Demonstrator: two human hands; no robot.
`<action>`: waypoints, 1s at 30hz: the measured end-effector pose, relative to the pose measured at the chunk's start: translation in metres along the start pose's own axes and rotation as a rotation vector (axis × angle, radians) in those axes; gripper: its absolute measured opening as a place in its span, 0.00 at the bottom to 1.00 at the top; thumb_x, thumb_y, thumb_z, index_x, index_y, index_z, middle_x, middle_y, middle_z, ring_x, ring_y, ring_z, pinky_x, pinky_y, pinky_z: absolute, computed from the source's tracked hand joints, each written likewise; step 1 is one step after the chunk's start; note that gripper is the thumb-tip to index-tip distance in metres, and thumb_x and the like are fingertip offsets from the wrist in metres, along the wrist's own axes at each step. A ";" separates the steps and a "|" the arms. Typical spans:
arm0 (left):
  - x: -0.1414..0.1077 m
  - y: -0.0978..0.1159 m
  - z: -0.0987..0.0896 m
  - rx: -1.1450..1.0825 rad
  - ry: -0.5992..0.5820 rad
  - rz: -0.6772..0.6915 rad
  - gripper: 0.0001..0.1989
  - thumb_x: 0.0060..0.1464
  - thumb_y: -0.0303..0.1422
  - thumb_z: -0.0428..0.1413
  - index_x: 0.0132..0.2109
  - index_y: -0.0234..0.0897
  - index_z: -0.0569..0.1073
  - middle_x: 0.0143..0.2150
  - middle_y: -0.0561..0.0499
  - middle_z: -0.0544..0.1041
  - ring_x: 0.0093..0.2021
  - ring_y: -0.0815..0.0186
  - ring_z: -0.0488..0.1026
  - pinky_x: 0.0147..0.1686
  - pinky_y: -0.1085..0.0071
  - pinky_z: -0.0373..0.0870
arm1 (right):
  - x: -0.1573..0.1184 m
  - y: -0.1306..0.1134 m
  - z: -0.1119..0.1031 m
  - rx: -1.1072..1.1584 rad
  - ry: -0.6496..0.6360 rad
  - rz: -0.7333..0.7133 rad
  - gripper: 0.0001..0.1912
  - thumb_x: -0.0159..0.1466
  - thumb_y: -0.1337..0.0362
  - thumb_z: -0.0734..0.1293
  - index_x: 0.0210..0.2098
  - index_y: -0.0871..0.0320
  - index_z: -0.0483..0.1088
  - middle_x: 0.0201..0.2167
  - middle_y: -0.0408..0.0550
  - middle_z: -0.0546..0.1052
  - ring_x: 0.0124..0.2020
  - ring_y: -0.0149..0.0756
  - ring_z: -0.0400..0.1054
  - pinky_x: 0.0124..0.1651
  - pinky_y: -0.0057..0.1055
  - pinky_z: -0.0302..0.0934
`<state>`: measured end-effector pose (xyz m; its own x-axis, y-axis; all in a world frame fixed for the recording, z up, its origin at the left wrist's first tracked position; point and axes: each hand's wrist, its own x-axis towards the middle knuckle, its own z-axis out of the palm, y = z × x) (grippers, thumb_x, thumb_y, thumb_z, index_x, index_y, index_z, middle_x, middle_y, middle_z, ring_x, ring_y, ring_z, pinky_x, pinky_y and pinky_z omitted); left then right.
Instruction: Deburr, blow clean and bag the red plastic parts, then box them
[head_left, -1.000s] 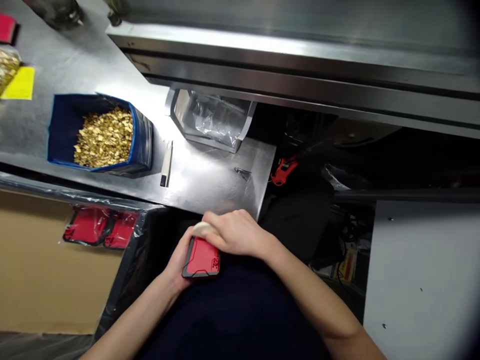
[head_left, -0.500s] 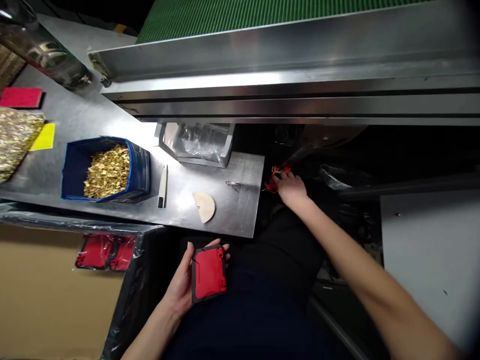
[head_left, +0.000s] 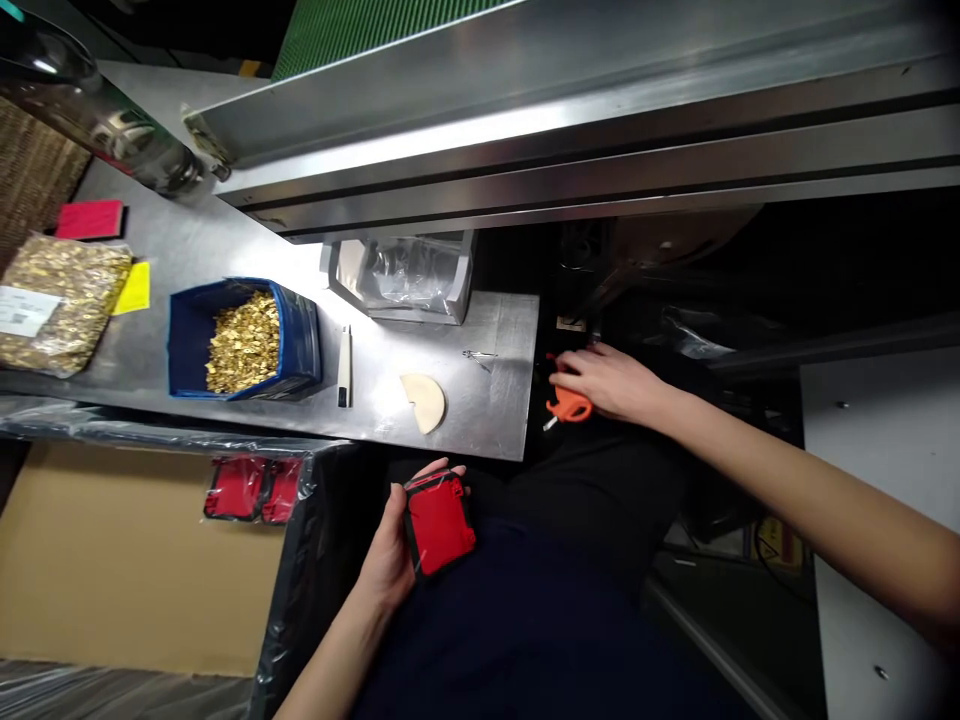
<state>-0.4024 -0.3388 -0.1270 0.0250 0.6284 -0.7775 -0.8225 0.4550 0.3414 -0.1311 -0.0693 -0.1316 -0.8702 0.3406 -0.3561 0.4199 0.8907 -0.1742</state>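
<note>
A rail [head_left: 540, 130] spans the far side of your tabletop [head_left: 506, 395]. The disc [head_left: 430, 403], in your right hand [head_left: 606, 380] a second ago, lies near the front edge. Off that edge, your left hand [head_left: 391, 545], half curled, cups the case [head_left: 442, 525]; off the right edge, your right grips the tool [head_left: 571, 405].

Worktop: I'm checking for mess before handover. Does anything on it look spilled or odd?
No spill shows on the worktop. The pale disc looks odd: one side is straight and notched, though that may be its design.
</note>
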 end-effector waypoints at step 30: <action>-0.019 0.019 -0.014 0.225 -0.567 0.208 0.41 0.53 0.47 0.65 0.71 0.58 0.59 0.70 0.45 0.67 0.64 0.37 0.70 0.60 0.34 0.68 | -0.019 -0.104 -0.120 0.347 -0.546 0.016 0.01 0.50 0.66 0.66 0.24 0.55 0.71 0.17 0.41 0.71 0.16 0.33 0.58 0.25 0.31 0.46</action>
<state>-0.4261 -0.3512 -0.1129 0.2255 0.9256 -0.3040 -0.7051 0.3704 0.6047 -0.1892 -0.1318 0.0031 -0.6450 0.0688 -0.7610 0.5698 0.7069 -0.4191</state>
